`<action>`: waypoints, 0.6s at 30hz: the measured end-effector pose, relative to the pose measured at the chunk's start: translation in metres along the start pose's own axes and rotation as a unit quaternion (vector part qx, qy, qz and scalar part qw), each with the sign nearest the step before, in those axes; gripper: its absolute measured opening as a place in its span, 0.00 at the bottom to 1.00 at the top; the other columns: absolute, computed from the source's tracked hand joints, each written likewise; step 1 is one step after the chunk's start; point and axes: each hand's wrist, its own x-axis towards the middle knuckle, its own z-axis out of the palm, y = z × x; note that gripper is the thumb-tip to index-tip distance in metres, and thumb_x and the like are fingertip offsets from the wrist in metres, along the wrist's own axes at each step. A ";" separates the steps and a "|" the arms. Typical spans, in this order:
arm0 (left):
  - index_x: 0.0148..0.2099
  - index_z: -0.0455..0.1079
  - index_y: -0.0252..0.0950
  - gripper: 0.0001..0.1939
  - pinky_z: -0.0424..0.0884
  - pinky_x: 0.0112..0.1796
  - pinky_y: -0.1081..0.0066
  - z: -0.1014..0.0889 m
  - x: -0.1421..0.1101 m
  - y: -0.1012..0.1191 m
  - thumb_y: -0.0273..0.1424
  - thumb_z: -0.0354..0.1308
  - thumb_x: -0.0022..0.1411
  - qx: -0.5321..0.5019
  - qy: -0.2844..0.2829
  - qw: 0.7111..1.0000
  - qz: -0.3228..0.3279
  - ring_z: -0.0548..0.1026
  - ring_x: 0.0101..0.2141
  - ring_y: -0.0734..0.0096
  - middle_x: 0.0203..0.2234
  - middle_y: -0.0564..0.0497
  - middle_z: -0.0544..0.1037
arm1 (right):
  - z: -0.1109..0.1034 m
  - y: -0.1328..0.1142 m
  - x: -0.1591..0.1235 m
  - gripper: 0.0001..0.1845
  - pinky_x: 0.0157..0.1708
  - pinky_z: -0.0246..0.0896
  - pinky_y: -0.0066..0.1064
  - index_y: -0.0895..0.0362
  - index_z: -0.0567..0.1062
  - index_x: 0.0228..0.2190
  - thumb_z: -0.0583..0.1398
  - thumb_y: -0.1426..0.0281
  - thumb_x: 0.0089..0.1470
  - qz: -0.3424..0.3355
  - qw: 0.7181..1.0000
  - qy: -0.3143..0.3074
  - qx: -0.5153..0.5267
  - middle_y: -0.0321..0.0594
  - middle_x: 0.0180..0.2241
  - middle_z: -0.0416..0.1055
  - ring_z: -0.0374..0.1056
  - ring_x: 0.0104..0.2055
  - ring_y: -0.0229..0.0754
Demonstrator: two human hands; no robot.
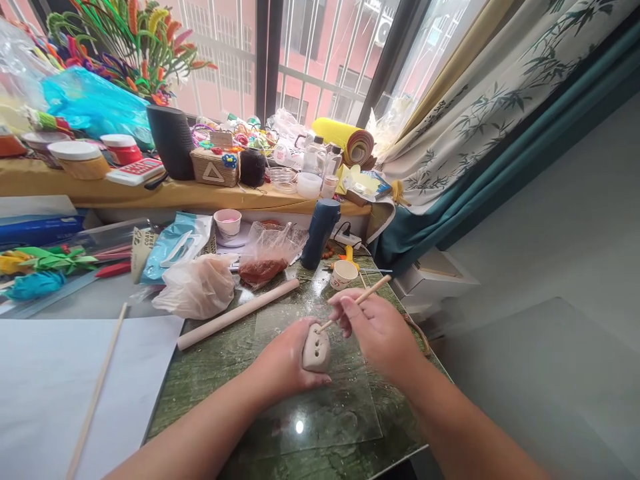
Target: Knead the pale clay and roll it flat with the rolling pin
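A small block of pale grey clay (320, 359) with several round holes in its face is gripped by my left hand (286, 353), fingers wrapped round its far side and thumb along the near side. My right hand (376, 325) pinches a thin wooden stick (373, 289) like a pen. The stick's lower tip meets the clay at the topmost hole; whether it goes inside is too small to tell. Under both hands lies a clear sheet (345, 420) on the dark green table, with pale crumbs scattered about.
Beyond my left hand lies a wooden rolling pin (240, 313). Behind it are a plastic bag (197, 285), a bag of brown clay (265, 267), a dark blue bottle (320, 233) and a paper cup (343, 274). White paper (45, 380) with a long stick (100, 383) covers the left side.
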 end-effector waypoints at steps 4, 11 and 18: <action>0.62 0.63 0.44 0.47 0.70 0.56 0.55 -0.002 -0.002 0.003 0.37 0.77 0.41 -0.001 -0.001 1.000 -0.014 0.74 0.56 0.46 0.57 0.45 0.74 | -0.028 0.005 0.020 0.19 0.25 0.69 0.29 0.55 0.77 0.37 0.57 0.53 0.65 0.034 0.986 0.110 0.119 0.38 0.29 0.75 0.68 0.25 0.38; 0.62 0.63 0.43 0.46 0.68 0.57 0.55 -0.004 -0.002 0.004 0.37 0.77 0.41 0.000 -0.008 1.000 -0.025 0.73 0.56 0.47 0.57 0.45 0.74 | -0.073 0.079 0.084 0.18 0.31 0.73 0.31 0.54 0.74 0.35 0.60 0.51 0.60 0.018 0.960 0.267 0.086 0.38 0.32 0.76 0.70 0.29 0.37; 0.62 0.63 0.42 0.46 0.67 0.59 0.54 -0.003 -0.001 0.006 0.36 0.77 0.41 0.008 -0.012 0.999 -0.035 0.73 0.57 0.46 0.58 0.44 0.73 | -0.058 0.106 0.095 0.18 0.27 0.73 0.33 0.56 0.76 0.29 0.65 0.53 0.53 0.048 0.975 0.201 0.083 0.39 0.26 0.76 0.70 0.24 0.39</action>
